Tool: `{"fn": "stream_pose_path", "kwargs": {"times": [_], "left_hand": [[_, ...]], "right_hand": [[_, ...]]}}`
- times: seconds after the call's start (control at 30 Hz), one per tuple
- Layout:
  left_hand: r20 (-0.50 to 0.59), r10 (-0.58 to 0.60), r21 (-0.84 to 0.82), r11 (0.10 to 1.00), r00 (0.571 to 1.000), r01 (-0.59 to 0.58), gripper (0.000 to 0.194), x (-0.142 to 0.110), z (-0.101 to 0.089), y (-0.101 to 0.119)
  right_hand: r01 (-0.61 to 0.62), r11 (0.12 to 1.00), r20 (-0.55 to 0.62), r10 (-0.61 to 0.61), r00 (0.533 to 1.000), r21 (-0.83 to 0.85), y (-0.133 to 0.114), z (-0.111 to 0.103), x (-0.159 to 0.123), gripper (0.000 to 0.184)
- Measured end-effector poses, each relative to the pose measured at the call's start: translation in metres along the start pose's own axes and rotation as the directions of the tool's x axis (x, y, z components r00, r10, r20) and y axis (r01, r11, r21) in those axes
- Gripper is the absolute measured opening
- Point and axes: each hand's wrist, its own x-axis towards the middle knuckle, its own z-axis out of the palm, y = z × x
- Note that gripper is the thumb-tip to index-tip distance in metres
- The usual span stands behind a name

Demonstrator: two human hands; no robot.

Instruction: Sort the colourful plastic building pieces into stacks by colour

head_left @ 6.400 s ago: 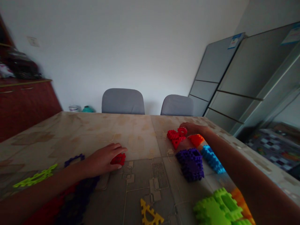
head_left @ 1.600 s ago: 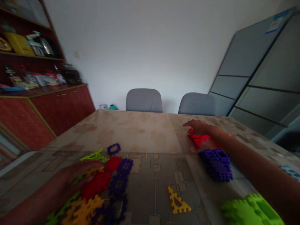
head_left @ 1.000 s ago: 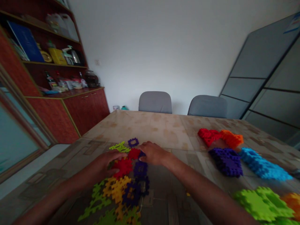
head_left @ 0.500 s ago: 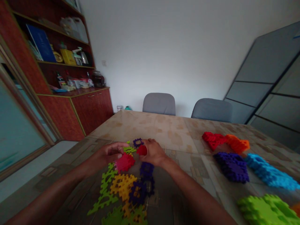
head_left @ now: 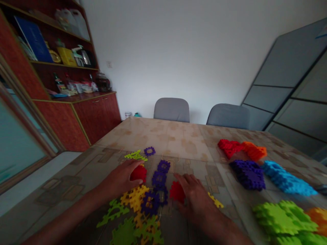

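My left hand [head_left: 125, 178] has its thumb and fingers around a red toothed plastic building piece [head_left: 140, 173], at the left of the loose pieces. Between the thumb and fingers of my right hand [head_left: 195, 195] is another red building piece [head_left: 177, 191], low over the table. A column of purple square frames [head_left: 159, 178] lies between the hands. Yellow pieces [head_left: 135, 197] and green triangular frames [head_left: 113, 211] lie nearer to me. Beyond my left hand are a light green triangular frame [head_left: 136, 155] and a single purple frame [head_left: 149, 151].
Stacks sorted by colour stand at the right: red [head_left: 230, 148], orange [head_left: 254, 150], purple [head_left: 247, 174], blue [head_left: 288, 178] and green [head_left: 284, 217]. A small yellow piece [head_left: 216, 200] lies right of my right hand. Two grey chairs [head_left: 171, 109] stand behind the table [head_left: 178, 136].
My right hand has moved right and nearer with its red piece, uncovering the purple frames. My left hand has closed around the other red piece. The view has shifted slightly.
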Motion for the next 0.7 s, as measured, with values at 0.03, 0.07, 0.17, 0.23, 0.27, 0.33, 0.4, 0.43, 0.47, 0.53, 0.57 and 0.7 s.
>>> {"fn": "stream_pose_path", "kwargs": {"times": [0.03, 0.07, 0.17, 0.23, 0.27, 0.33, 0.4, 0.43, 0.47, 0.53, 0.57, 0.7], "left_hand": [[0.0, -0.008, 0.027, 1.0, 1.0, 0.008, 0.061, -0.001, 0.002, 0.003], [0.001, -0.012, 0.048, 0.999, 1.0, 0.012, 0.062, -0.001, 0.003, 0.005], [0.021, 0.002, 0.067, 0.998, 1.0, -0.003, 0.063, 0.001, 0.005, 0.007], [0.034, 0.021, 0.056, 0.998, 0.999, -0.023, 0.063, 0.003, 0.004, 0.007], [0.035, 0.032, 0.047, 0.998, 0.999, -0.033, 0.064, 0.004, 0.004, 0.006], [0.024, 0.054, 0.024, 0.998, 0.998, -0.055, 0.064, 0.005, 0.002, 0.005], [0.005, 0.079, -0.008, 0.997, 0.997, -0.079, 0.06, 0.006, -0.001, 0.006], [-0.007, 0.09, -0.027, 0.996, 0.996, -0.09, 0.056, 0.006, -0.003, 0.007], [-0.019, 0.099, -0.048, 0.994, 0.995, -0.099, 0.052, 0.006, -0.006, 0.009], [-0.044, 0.1, -0.09, 0.991, 0.994, -0.104, 0.045, 0.005, -0.01, 0.015], [-0.058, 0.095, -0.104, 0.99, 0.994, -0.101, 0.043, 0.004, -0.012, 0.02], [-0.07, 0.013, -0.288, 0.957, 0.997, -0.033, 0.04, -0.007, -0.009, 0.055]], "right_hand": [[0.005, 1.0, 0.013, -0.005, 1.0, -0.003, 0.003, 0.004, -0.01, 0.076], [0.021, 1.0, 0.017, -0.021, 1.0, -0.011, 0.006, 0.007, -0.018, 0.076], [0.07, 0.997, 0.009, -0.07, 0.998, -0.024, 0.016, 0.014, -0.037, 0.077], [0.07, 0.997, -0.008, -0.07, 0.997, -0.014, 0.021, 0.017, -0.041, 0.075], [0.069, 0.998, -0.022, -0.069, 0.997, -0.009, 0.022, 0.017, -0.041, 0.074], [0.082, 0.997, -0.047, -0.082, 0.995, -0.003, 0.022, 0.016, -0.04, 0.072], [0.107, 0.994, -0.053, -0.107, 0.993, -0.005, 0.019, 0.014, -0.039, 0.072], [0.113, 0.994, -0.052, -0.113, 0.992, -0.008, 0.018, 0.013, -0.04, 0.072], [0.118, 0.993, -0.044, -0.118, 0.992, -0.01, 0.018, 0.013, -0.041, 0.073], [0.131, 0.991, -0.019, -0.131, 0.991, -0.011, 0.02, 0.014, -0.047, 0.078], [0.143, 0.99, -0.006, -0.143, 0.99, -0.007, 0.022, 0.015, -0.051, 0.081], [0.164, 0.985, -0.025, -0.163, 0.986, 0.058, 0.035, 0.015, -0.068, 0.082]]}}
